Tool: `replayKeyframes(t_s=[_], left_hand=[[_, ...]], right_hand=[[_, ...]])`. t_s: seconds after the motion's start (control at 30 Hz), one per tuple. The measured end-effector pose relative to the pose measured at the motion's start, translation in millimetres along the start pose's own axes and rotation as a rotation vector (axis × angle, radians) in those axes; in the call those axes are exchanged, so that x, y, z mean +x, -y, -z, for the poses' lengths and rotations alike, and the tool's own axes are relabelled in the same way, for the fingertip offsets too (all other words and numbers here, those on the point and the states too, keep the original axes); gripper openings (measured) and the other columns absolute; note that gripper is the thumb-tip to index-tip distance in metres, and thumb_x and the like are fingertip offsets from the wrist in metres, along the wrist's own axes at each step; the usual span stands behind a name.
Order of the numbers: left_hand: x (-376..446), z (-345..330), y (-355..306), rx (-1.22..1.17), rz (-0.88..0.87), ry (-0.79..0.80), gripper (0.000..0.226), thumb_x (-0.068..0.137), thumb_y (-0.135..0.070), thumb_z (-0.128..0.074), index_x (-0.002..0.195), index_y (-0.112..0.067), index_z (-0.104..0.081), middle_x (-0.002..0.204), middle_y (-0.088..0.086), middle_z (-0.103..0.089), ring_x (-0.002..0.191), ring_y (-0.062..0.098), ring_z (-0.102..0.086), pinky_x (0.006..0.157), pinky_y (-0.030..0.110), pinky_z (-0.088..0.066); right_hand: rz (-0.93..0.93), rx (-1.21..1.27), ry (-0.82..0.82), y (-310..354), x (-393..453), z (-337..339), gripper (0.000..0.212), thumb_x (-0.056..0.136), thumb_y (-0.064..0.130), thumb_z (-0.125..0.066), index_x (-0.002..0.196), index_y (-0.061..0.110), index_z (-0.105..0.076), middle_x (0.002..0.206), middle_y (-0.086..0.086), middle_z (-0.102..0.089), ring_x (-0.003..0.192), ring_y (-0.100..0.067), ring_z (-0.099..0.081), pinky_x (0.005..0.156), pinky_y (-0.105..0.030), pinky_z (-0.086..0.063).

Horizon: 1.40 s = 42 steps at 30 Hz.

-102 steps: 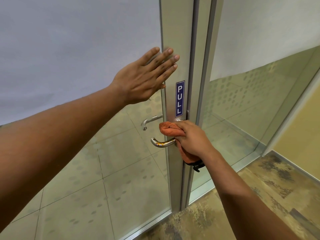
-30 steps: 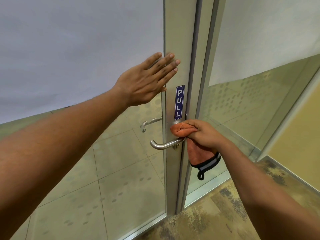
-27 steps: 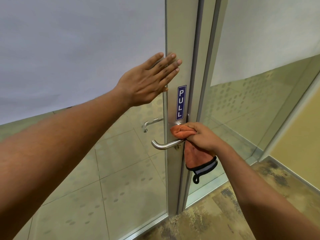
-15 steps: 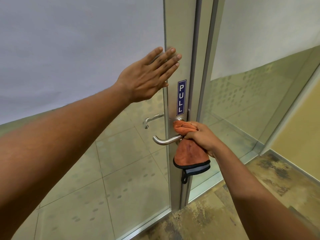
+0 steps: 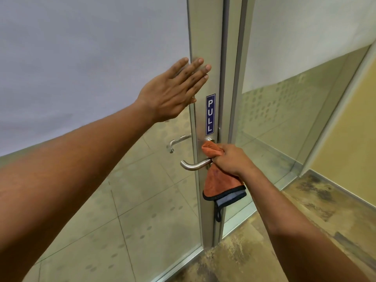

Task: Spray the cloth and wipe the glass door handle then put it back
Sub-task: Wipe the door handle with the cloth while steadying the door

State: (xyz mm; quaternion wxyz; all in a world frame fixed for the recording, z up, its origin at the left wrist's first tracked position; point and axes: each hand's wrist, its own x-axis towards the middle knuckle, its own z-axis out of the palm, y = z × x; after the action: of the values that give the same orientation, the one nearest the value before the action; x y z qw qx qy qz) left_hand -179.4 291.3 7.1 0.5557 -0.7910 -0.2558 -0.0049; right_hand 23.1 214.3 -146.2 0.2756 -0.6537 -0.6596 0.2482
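- Glass door (image 5: 91,58), filling the left half of the frame: frosted film over the upper part, clear glass below showing a tiled floor beyond.
- Metal door stile (image 5: 205,37), running top to bottom through the centre, with the neighbouring glass panel (image 5: 284,119) at right and a mottled floor (image 5: 305,231) at lower right.
- Left hand (image 5: 173,92), upper centre of the frame: flat against the door, fingers (image 5: 200,64) straight and spread a little, tips reaching onto the stile; holding nothing, seemingly bracing the door.
- Right hand (image 5: 227,159), centre of the frame: fingers curled tight round an orange cloth (image 5: 219,184), bunched against the root of the door handle.
- Cloth: upper wad poking out above the fist next to the round rose, the rest hanging below with a dark-edged grey corner and small loop dangling.
- Door handle (image 5: 193,164), just left of the fist: bare steel lever, curved end pointing toward the left of the frame; a second lever (image 5: 177,141) visible through the glass on the far side.
- Blue PULL sign (image 5: 210,115), directly above the handle on the stile.
- Spray bottle: nowhere in view.
- Step in hand, by judgement: wiping, currently at the pivot end of the lever.
- Next move, by judgement: sliding the wrapped cloth leftward along the lever to its curved tip, keeping the grip snug and the left palm steady so the door does not swing; returning the cloth not yet done.
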Motion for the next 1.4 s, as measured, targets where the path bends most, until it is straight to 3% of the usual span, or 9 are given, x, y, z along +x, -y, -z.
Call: replayKeyframes(t_s=[0.4, 0.5, 0.63, 0.8, 1.0, 1.13, 1.27, 1.4], left_hand=[[0, -3, 1, -0.005, 0.007, -0.032, 0.066, 0.108, -0.043, -0.002, 0.162, -0.005, 0.005, 0.171, 0.018, 0.006, 0.158, 0.034, 0.003, 0.129, 0.049, -0.006], [0, -3, 0, -0.015, 0.01, -0.018, 0.066, 0.108, -0.043, -0.002, 0.161, -0.005, 0.007, 0.171, 0.018, 0.007, 0.158, 0.034, 0.005, 0.129, 0.049, -0.006], [0, -3, 1, -0.044, 0.012, -0.014, 0.066, 0.107, -0.043, 0.0, 0.161, -0.005, 0.008, 0.17, 0.018, 0.007, 0.158, 0.034, 0.005, 0.129, 0.049, -0.007], [-1, -4, 2, -0.07, 0.009, -0.021, 0.066, 0.107, -0.043, -0.001, 0.161, -0.007, 0.01, 0.171, 0.018, 0.007, 0.158, 0.035, 0.005, 0.129, 0.049, -0.008], [-1, -4, 2, -0.082, 0.009, -0.02, 0.065, 0.108, -0.044, -0.001, 0.161, -0.007, 0.01, 0.171, 0.018, 0.007, 0.158, 0.035, 0.005, 0.129, 0.049, -0.008], [0, -2, 2, -0.088, 0.004, -0.005, 0.066, 0.108, -0.043, -0.001, 0.161, -0.007, 0.011, 0.171, 0.017, 0.008, 0.158, 0.034, 0.006, 0.129, 0.049, -0.007], [-1, 1, 2, -0.091, 0.004, 0.017, 0.065, 0.107, -0.043, 0.0, 0.161, -0.007, 0.012, 0.171, 0.017, 0.009, 0.158, 0.035, 0.007, 0.129, 0.05, -0.006], [-1, 2, 2, -0.093, 0.002, 0.033, 0.065, 0.108, -0.043, 0.0, 0.161, -0.007, 0.014, 0.17, 0.018, 0.011, 0.158, 0.035, 0.009, 0.129, 0.05, -0.006]], right_hand=[[-0.001, -0.183, 0.039, 18, -12, -6, 0.024, 0.093, 0.034, -0.054, 0.107, 0.019, -0.067, 0.106, -0.011, -0.07, 0.098, -0.033, -0.064, 0.084, -0.038, -0.05], [0.029, -0.246, 0.019, 25, -15, -14, 0.019, 0.092, 0.033, -0.05, 0.097, 0.021, -0.064, 0.094, -0.006, -0.068, 0.089, -0.031, -0.064, 0.072, -0.034, -0.045], [0.027, -0.275, 0.002, 38, -19, -32, 0.013, 0.085, 0.029, -0.047, 0.088, 0.023, -0.057, 0.083, -0.001, -0.058, 0.078, -0.028, -0.058, 0.068, -0.034, -0.046], [0.011, -0.219, -0.068, 48, -25, -45, 0.005, 0.079, 0.025, -0.052, 0.08, 0.022, -0.055, 0.07, 0.004, -0.053, 0.056, -0.013, -0.045, 0.049, -0.023, -0.028], [-0.002, -0.157, -0.038, 62, -25, -53, 0.011, 0.08, 0.03, -0.054, 0.072, 0.024, -0.049, 0.07, 0.004, -0.053, 0.067, -0.022, -0.055, 0.057, -0.028, -0.039], [-0.005, -0.146, -0.046, 66, -25, -56, 0.017, 0.082, 0.026, -0.056, 0.068, 0.023, -0.048, 0.07, 0.002, -0.056, 0.063, -0.02, -0.056, 0.054, -0.026, -0.039], [0.029, -0.173, -0.039, 72, -28, -60, 0.004, 0.082, 0.019, -0.052, 0.078, 0.018, -0.054, 0.078, -0.005, -0.063, 0.074, -0.028, -0.063, 0.066, -0.034, -0.052], [0.065, -0.185, -0.083, 75, -36, -69, 0.01, 0.085, 0.015, -0.05, 0.094, 0.016, -0.055, 0.079, -0.004, -0.061, 0.079, -0.031, -0.065, 0.063, -0.032, -0.045]])
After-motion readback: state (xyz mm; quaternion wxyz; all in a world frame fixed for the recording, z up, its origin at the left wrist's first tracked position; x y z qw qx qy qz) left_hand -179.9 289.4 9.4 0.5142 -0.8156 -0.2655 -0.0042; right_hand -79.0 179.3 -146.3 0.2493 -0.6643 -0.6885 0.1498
